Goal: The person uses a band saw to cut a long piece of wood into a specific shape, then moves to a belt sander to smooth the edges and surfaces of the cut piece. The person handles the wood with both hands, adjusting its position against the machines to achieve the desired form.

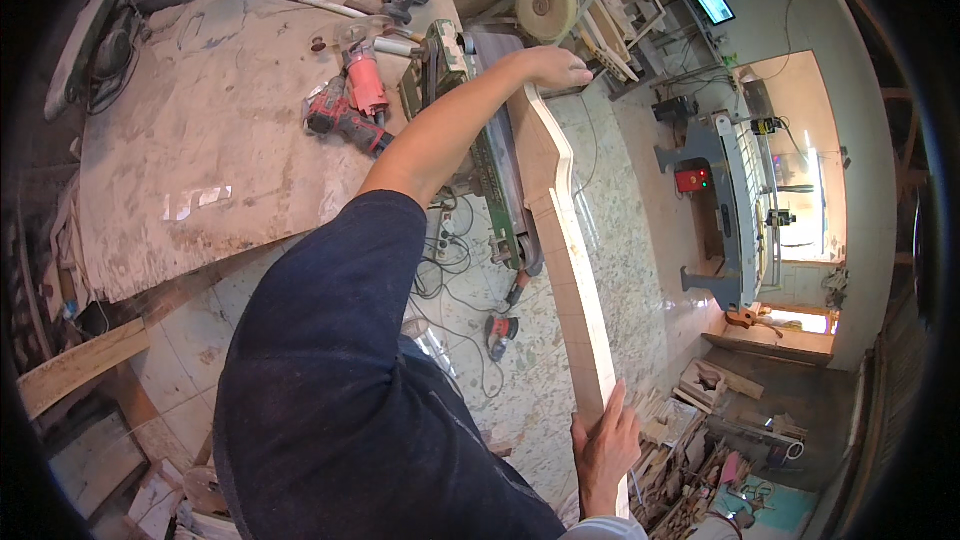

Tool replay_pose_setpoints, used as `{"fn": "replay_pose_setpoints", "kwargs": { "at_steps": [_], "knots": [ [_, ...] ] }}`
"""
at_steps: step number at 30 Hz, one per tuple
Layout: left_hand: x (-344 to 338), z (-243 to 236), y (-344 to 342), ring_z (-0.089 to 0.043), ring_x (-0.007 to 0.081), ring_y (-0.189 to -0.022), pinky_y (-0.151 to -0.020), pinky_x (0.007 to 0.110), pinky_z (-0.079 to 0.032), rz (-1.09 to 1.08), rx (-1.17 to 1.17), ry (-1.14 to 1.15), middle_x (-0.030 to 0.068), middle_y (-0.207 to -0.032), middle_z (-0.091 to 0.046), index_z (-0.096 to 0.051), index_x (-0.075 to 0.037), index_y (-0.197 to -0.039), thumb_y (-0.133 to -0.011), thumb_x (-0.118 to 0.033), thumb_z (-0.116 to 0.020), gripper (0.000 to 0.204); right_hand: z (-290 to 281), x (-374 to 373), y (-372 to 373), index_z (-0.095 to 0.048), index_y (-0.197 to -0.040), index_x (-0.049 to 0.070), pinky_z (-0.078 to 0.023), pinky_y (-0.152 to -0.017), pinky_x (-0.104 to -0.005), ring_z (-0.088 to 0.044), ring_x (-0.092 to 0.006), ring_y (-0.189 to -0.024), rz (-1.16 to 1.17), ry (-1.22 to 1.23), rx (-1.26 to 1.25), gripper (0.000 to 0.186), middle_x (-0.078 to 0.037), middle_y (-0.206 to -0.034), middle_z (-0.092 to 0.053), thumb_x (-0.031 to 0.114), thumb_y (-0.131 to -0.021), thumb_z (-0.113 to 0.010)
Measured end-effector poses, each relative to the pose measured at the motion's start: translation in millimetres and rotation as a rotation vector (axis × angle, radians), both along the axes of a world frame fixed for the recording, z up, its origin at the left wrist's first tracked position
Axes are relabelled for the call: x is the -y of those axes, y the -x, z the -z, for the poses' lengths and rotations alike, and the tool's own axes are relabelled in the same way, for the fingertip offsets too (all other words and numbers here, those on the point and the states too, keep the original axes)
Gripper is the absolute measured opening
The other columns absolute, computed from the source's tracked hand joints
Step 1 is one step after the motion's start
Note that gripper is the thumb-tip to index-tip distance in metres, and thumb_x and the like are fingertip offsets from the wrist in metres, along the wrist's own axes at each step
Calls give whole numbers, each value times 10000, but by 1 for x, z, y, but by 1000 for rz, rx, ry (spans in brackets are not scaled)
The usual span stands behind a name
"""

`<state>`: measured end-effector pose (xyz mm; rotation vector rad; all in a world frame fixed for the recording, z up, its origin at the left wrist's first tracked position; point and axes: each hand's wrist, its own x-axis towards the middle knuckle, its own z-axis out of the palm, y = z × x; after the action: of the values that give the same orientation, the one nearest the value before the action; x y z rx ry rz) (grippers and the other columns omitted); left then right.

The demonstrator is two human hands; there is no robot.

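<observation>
A long pale wooden board [585, 315] runs from the upper middle down to the lower right. Its wide far end has an angled, stepped outline. That end lies along the grey belt of a green belt sander [507, 145]. My left hand [557, 69] reaches over the far end, fingers bent down on it; my arm hides part of the sander. Lower down, my right hand [608, 443] grips the narrow end, its index finger stretched along the wood and the thumb on the near side. Whether the belt runs cannot be told.
On the dusty workbench [200, 160] at left lie a red cordless drill [340, 118] and a red-bodied power tool [366, 80]. A sander [500, 332] and tangled cables [445, 260] are on the floor. Wood scraps [690, 475] pile up lower right. A grey machine [735, 210] stands at right.
</observation>
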<state>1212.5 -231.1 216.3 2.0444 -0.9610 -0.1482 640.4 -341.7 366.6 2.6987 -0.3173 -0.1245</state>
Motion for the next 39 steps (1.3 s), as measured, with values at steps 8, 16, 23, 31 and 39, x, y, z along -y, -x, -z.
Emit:
{"fn": "replay_pose_setpoints", "kwargs": {
  "at_steps": [8,16,23,31,39],
  "knots": [
    [-7,0,-5,-586,396,-1287,-1090,467,-451,0,-19,9,198,-1370,-648,-637,-131,-1396,-1042,-581,-445,604,1,6,-4,-424,-1551,41,-528,-639,-388,-582,-285,-837,-54,3,24,986,-86,-933,-549,243,-699,-878],
    [-14,-10,-1,-521,388,-1372,-1149,454,-404,0,-39,-33,189,-1470,-579,-555,-82,-1473,-1043,-600,-436,684,-1,7,-8,-383,-1567,43,-543,-695,-429,-604,-331,-891,20,-33,-23,1017,-131,-992,-582,226,-701,-884],
    [-11,-7,3,-503,392,-1390,-1165,454,-390,38,-66,0,191,-1487,-564,-548,-80,-1479,-1051,-604,-414,690,-1,15,-7,-432,-1542,30,-539,-642,-398,-590,-297,-840,-35,-9,-8,965,-97,-943,-556,224,-698,-858],
    [9,-4,4,-515,394,-1378,-1160,445,-396,46,-72,58,200,-1476,-570,-563,-91,-1469,-1061,-585,-400,661,-5,28,-1,-435,-1537,21,-527,-654,-412,-597,-304,-822,-24,-29,-8,975,-105,-913,-551,212,-685,-869],
    [33,1,6,-529,401,-1348,-1138,455,-405,42,-25,28,184,-1445,-596,-596,-100,-1431,-1076,-506,-378,581,-8,29,4,-432,-1537,31,-521,-649,-422,-602,-298,-820,34,-54,-18,983,-102,-917,-551,216,-680,-876]
  ]
}}
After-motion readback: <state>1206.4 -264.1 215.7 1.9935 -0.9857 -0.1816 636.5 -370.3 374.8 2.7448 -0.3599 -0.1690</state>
